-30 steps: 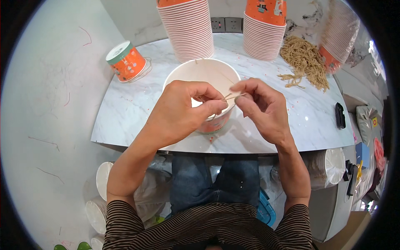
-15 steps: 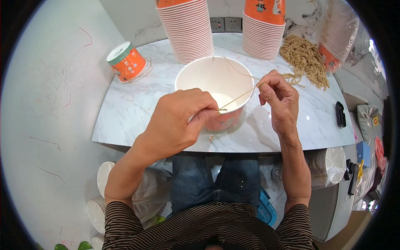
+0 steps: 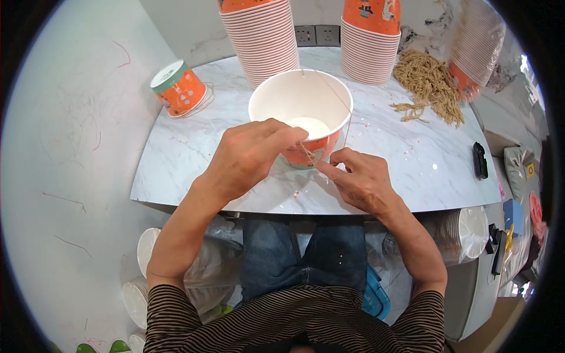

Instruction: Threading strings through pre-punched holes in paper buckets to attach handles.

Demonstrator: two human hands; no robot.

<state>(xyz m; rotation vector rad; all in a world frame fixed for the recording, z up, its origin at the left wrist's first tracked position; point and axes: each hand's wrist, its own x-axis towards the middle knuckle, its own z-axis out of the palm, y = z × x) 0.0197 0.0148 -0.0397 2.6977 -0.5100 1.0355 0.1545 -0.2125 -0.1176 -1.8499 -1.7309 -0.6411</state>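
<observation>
A white paper bowl with an orange outside (image 3: 300,109) stands open on the marble table (image 3: 176,159) right in front of me. A thin tan string (image 3: 338,100) runs from the bowl's far rim down over its near right side. My left hand (image 3: 250,156) pinches the string against the bowl's near wall. My right hand (image 3: 359,179) sits just right of it, fingertips closed on the same string near the table top. The two hands almost touch.
Two tall stacks of orange-and-white bowls (image 3: 262,35) (image 3: 369,38) stand behind. A lidded bowl lies on its side (image 3: 178,88) at the left. A heap of tan strings (image 3: 429,85) lies at the right, a small black object (image 3: 479,160) near the right edge.
My right hand has come down from beside the bowl's rim to the table in front of it, drawing the string over the rim. My left hand stays at the bowl's near wall.
</observation>
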